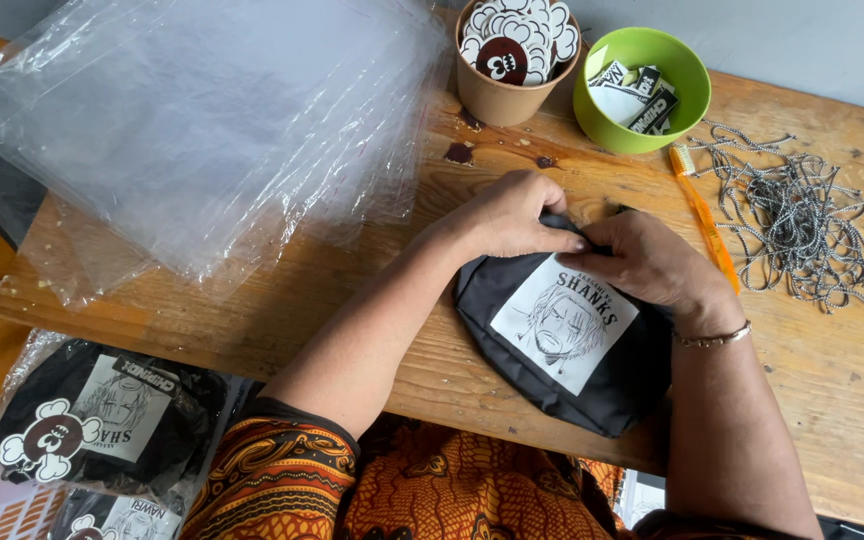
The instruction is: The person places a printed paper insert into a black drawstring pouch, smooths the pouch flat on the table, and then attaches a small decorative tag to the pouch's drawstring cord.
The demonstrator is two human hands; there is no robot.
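Pinching at the top edge of a black fabric pouch (pixel 562 350), both hands meet right at the middle of the wooden table (pixel 252 300). The left hand (pixel 512 215) comes in from the upper left, fingers curled shut on a fold of black cloth at the pouch's upper rim. The right hand (pixel 652 265) presses in from the right, fingertips closed on that same rim, touching the left hand's fingertips. A thin bracelet (pixel 714 338) sits on the right wrist.

The pouch lies flat, its long axis running diagonally from upper left down to lower right, with a white printed patch (pixel 564 322) facing up. Its body stretches away below both hands, toward the person's lap, and its lower corner hangs just over the near table edge. Both hands are equally close: each is already on it.

Off to the left, a stack of clear plastic bags (pixel 202 130) spreads wide. Behind the hands stand a brown paper cup (pixel 502 95) full of round tags and a green bowl (pixel 642 125) holding labels. An orange toothbrush (pixel 702 215) lies just beside the right hand, a tangle of speckled cords (pixel 802 220) beyond it. Bagged finished pouches (pixel 102 420) rest at lower left.
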